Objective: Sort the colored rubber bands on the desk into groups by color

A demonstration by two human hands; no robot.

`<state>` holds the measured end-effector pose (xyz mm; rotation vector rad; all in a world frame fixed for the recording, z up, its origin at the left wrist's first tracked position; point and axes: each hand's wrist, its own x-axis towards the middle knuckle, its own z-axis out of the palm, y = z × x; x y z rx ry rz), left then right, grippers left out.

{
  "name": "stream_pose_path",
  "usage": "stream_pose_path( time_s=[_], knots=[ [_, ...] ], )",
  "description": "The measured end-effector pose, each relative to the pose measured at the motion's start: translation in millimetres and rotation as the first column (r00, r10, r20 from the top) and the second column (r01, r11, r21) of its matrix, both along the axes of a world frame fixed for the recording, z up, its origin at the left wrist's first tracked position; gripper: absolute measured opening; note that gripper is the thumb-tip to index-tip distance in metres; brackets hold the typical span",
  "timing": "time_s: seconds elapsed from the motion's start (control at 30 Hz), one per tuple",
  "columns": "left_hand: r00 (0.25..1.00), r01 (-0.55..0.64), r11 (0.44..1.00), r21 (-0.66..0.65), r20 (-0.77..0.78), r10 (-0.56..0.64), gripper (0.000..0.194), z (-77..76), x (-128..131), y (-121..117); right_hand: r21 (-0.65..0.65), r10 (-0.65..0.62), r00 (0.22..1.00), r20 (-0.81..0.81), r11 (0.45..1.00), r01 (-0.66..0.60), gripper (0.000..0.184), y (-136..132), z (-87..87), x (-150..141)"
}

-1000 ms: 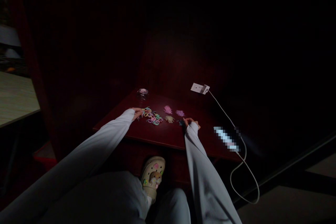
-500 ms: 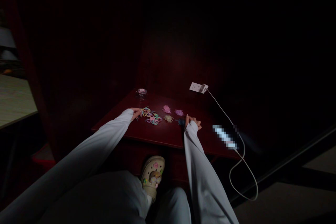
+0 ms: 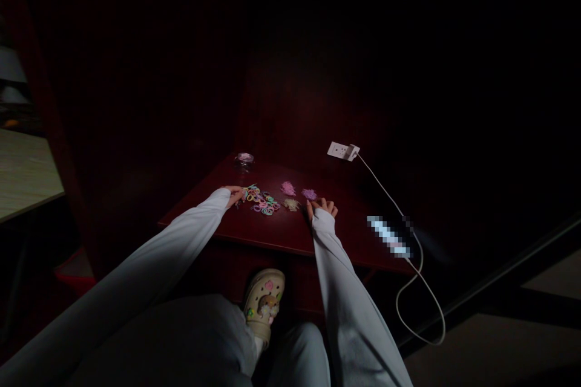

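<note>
My left hand (image 3: 235, 195) rests at the left edge of a mixed pile of colourful small hair ties (image 3: 263, 201), its fingers drawn together. What they hold, if anything, is too small to make out. On the right, my right hand (image 3: 322, 208) lies low over the tabletop with its fingers spread, covering the spot of a blue pile. Just beyond its fingertips is a purple pile (image 3: 309, 194) of small bands. A beige pile (image 3: 291, 204) lies left of that hand, and a pink pile (image 3: 287, 188) sits farther back.
A clear container (image 3: 244, 159) stands at the back left of the dark red table (image 3: 267, 237). On the right lies a blurred-out lit device (image 3: 389, 237) with a white cable (image 3: 422, 254) running to a charger in the wall socket (image 3: 339, 150). A beige clog (image 3: 264, 299) is below the table edge.
My right hand has moved a little left and spread its fingers over the blue pile, which is now hidden. My left hand stays at the mixed pile.
</note>
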<state>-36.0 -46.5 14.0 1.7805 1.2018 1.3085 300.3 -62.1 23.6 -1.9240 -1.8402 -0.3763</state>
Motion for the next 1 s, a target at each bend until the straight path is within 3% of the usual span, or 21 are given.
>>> stream_pose_path(
  time_s=[0.33,0.67,0.77,0.9,1.0],
  knots=[
    [0.999,0.024,1.0,-0.003,-0.035,-0.024,0.034,2.0,-4,-1,0.044,-0.049,0.999,-0.001,0.998,0.049,0.042,1,-1.9,2],
    [0.999,0.026,1.0,-0.01,-0.022,-0.026,0.034,-3.2,-4,3,-0.083,0.105,0.99,0.09,0.992,-0.097,0.043,-3,-1.5,-6],
    [1.0,0.026,1.0,-0.011,-0.009,-0.027,0.034,-2.6,-4,3,-0.052,0.161,0.983,0.09,0.986,-0.157,0.043,-5,-0.4,-8],
    [1.0,0.014,1.0,-0.003,0.015,-0.014,0.037,0.7,-3,3,0.045,0.152,0.986,0.066,0.987,-0.156,0.042,-11,1.1,-31],
    [1.0,0.015,1.0,0.006,-0.003,-0.015,0.04,2.7,-4,3,0.045,0.28,0.957,0.077,0.958,-0.284,0.04,-14,1.2,-70]
  ],
)
